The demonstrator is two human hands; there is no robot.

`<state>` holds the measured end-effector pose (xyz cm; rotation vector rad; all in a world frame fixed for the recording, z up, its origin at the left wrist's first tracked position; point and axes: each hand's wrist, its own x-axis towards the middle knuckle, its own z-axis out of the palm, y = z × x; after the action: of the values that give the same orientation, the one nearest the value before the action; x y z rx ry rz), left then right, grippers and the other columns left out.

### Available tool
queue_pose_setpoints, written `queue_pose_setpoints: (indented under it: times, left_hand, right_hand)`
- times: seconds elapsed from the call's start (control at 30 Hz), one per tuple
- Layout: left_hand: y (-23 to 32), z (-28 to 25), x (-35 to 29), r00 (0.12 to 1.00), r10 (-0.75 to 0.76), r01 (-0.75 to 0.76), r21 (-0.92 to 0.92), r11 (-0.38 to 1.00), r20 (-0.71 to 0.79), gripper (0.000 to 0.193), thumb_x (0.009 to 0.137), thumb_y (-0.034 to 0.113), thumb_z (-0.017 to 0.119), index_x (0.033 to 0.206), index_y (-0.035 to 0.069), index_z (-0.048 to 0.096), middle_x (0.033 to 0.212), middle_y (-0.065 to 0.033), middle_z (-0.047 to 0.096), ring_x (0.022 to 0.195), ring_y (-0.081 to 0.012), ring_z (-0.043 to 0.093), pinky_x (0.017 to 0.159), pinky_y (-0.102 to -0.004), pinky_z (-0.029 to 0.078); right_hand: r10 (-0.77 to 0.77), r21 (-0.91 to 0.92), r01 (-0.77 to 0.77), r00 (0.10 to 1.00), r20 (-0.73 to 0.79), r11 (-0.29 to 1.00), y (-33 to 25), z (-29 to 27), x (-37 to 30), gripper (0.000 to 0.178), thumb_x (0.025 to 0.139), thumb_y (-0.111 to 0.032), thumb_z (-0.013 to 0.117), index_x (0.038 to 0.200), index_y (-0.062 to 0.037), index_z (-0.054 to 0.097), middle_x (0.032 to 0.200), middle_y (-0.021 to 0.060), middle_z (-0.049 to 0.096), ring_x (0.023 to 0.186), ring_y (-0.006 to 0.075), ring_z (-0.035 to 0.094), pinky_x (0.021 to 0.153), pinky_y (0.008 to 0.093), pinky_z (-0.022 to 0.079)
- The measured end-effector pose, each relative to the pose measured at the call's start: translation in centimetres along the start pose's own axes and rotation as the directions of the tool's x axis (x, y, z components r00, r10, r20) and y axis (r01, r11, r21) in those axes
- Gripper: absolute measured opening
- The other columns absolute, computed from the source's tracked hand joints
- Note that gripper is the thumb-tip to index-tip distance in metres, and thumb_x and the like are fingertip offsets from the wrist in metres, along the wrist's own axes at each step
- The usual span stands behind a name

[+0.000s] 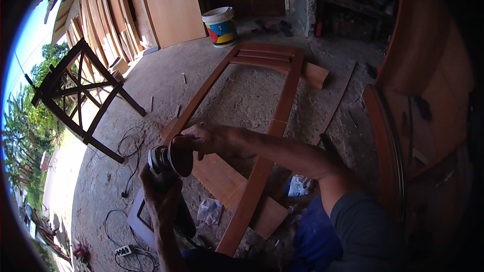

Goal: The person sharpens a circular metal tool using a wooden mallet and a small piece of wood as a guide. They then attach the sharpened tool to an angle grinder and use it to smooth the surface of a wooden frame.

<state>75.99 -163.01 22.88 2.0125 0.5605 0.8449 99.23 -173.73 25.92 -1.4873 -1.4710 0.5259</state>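
My left hand (160,199) is wrapped round an angle grinder (185,219), its head tilted up. A round disc (181,160) sits on the head, seen at a slant. My right hand (199,138) reaches across from the right, with its fingers closed on the disc's upper edge. Some of those fingers are hidden behind the disc. Beyond and below both hands, a reddish-brown wooden frame (258,181) lies on the floor. A wide plank (219,179) lies crosswise beneath it.
A dark wooden chair-like frame (83,88) stands at the left. Cables run near a power strip (123,251). A paint bucket (220,27) stands at the back. Plastic bags (209,211) and offcuts litter the concrete floor (161,78). Curved wooden pieces (385,146) stand at the right.
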Motion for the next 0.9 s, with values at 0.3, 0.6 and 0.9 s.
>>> queue_pose_setpoints:
  times: [0.3, 0.6, 0.9]
  left_hand:
    - [0.6, 0.3, -0.2, 0.997, -0.076, 0.075, 0.005, 0.997, 0.012, 0.070, 0.077, 0.002, 0.075, 0.139, 0.013, 0.044, 0.107, -0.0067, 0.060, 0.090, -0.0161, 0.059, 0.078, -0.0326, 0.051]
    - [0.0, 0.4, -0.1, 1.000, 0.025, -0.025, -0.076, 0.997, -0.003, 0.073, 0.077, 0.004, 0.077, 0.141, 0.013, 0.043, 0.116, -0.0072, 0.060, 0.100, -0.0179, 0.060, 0.084, -0.0342, 0.052]
    - [-0.1, 1.3, 0.1, 0.992, -0.120, 0.121, -0.054, 0.991, 0.029, 0.073, 0.081, 0.008, 0.075, 0.145, 0.012, 0.040, 0.116, -0.0065, 0.056, 0.094, -0.0154, 0.057, 0.077, -0.0310, 0.050]
  right_hand:
    - [-0.241, -0.088, 0.246, 0.968, 0.072, 0.965, -0.7, 0.4, -0.8, 0.063, 0.086, -0.061, 0.069, 0.115, -0.0053, 0.066, 0.107, 0.0095, 0.071, 0.102, 0.0270, 0.070, 0.088, 0.0390, 0.057]
    - [-0.870, -0.629, 0.751, 0.431, 0.240, 0.198, -3.5, 1.9, -0.4, 0.051, 0.090, -0.057, 0.065, 0.120, -0.0157, 0.061, 0.126, 0.0088, 0.059, 0.117, 0.0321, 0.059, 0.089, 0.0438, 0.054]
    - [-0.045, -0.042, 0.041, 0.992, -0.116, 0.998, -0.1, 2.2, 1.5, 0.042, 0.096, -0.052, 0.061, 0.103, -0.0115, 0.063, 0.113, 0.0053, 0.062, 0.108, 0.0278, 0.063, 0.079, 0.0431, 0.052]
